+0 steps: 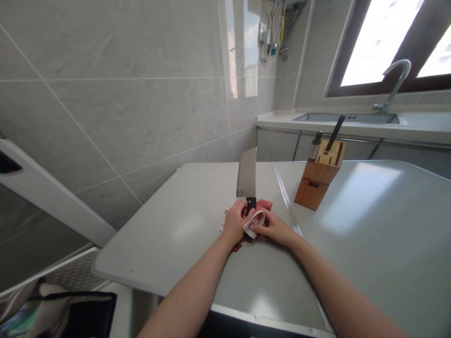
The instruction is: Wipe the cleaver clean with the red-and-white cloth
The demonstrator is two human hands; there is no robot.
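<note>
Standing upright near the middle of the pale grey bench (169,234), a broad steel cleaver with a black handle (246,176) is held with its blade pointing up. The handle is gripped by the left hand (234,223), whose fingers are curled shut around it. A red and white cloth (256,219) is pinched by the right hand (273,227) and pressed against the base of the blade and the handle; part of the cloth lies bunched on the bench beneath both hands. Judging by this, a wiping of the cleaver appears to be under way: the blade looks clean and bright, while the handle end is being dealt with, and the cleaver is not yet put away.

Just beside the hands, to the right, a slanted wooden knife block (319,180) is seen, with a black-handled knife and a steel-topped tool standing in its slots; other slots look vacant. Farther back, a steel sink (348,118) with a curved tap (396,82) is set under a window.

No brand, label or legible writing can be made out anywhere.
</note>
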